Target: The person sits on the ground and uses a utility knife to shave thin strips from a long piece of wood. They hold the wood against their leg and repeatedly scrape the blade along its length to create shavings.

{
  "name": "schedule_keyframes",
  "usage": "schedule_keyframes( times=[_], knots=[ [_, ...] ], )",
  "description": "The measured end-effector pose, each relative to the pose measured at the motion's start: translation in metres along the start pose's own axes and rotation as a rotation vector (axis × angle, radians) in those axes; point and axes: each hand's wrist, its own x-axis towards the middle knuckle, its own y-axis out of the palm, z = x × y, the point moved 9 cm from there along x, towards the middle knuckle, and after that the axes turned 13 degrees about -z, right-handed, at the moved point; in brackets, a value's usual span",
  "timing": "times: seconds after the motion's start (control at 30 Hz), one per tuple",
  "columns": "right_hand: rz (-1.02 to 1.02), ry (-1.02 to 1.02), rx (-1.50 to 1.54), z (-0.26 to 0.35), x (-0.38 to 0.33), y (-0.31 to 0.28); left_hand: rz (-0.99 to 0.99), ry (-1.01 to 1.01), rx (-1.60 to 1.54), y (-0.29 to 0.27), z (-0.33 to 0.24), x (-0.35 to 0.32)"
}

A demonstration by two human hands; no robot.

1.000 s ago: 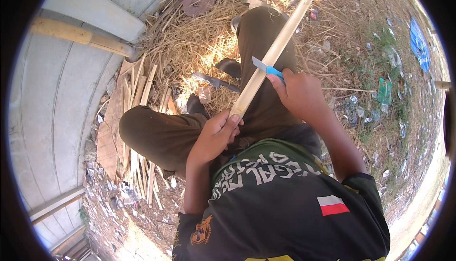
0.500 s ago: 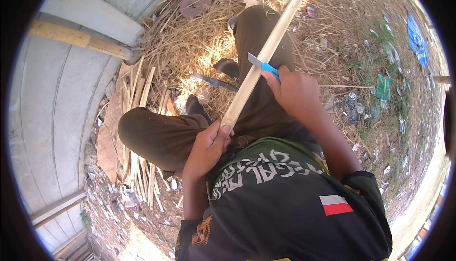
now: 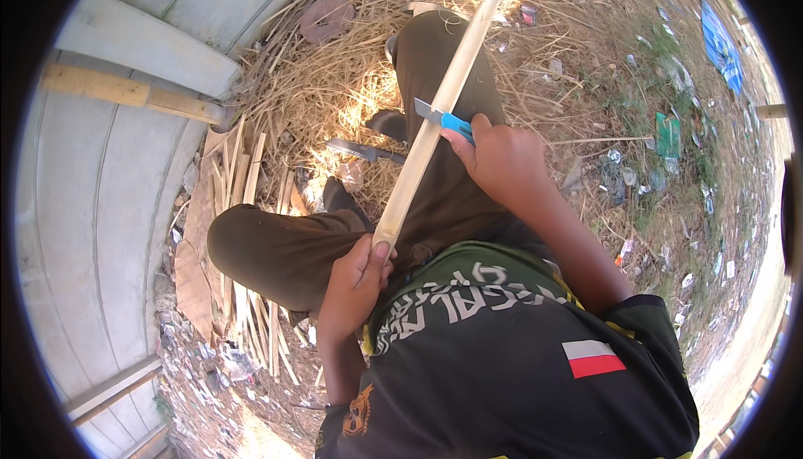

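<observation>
Here's the left hand (image 3: pixel 355 283), closed firmly around the near end of the long bamboo strip (image 3: pixel 464 53), thumb pressed flat on top. Over to the right hand (image 3: pixel 506 154): fingers curled tight round the blue-handled utility knife (image 3: pixel 457 124), thumb tucked close to the strip's edge, the blade (image 3: pixel 423 109) lying across the bamboo and jutting past its far side. How deep it bites, I can't tell from up here!

The strip runs slantwise up and away from the lap, crossing above the right thigh (image 3: pixel 443 37) and off the top of the view; whether it actually rests on the trouser cloth is hard to call.

Now, the danger. That left thumb sits right in line down the strip, so a stroke pulled toward the body that slips could run straight at it. Push the other way, and a skid off the rounded edge might drop the blade onto the thigh. With the only visible grip at one end, the strip could also twist or swing under pressure. A knot or tough fibre could snag the thin blade, making it jump or snap.

And look down by the feet: a serrated knife (image 3: pixel 364 150) lies on the straw (image 3: pixel 360 66), close enough for a shifting leg to meet it, with split slats (image 3: pixel 263 325) heaped beside the left knee (image 3: pixel 230 237).
</observation>
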Motion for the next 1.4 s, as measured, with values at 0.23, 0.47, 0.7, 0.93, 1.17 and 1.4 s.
schedule_keyframes(
  times=[0.23,0.47,0.7,0.93,1.17,1.4],
  knots=[
    [-0.002,0.064,0.018,-0.002,-0.002,0.005,-0.044,-0.079,0.088,-0.025,0.005,-0.034],
    [-0.068,0.105,-0.006,-0.006,-0.002,0.002,-0.107,-0.106,0.239,-0.063,0.02,-0.088],
    [-0.091,0.162,-0.034,-0.009,-0.002,0.0,-0.091,-0.279,0.187,-0.108,0.033,-0.15],
    [0.116,0.151,0.185,-0.016,0.014,-0.006,-0.059,-0.276,0.231,-0.122,0.056,-0.148],
    [0.455,0.438,0.664,-0.059,0.017,0.024,-0.058,-0.198,0.194,-0.093,0.068,-0.11],
    [0.324,0.313,0.537,-0.037,0.019,0.007,-0.141,0.092,0.372,-0.062,0.021,-0.073]
  ],
)
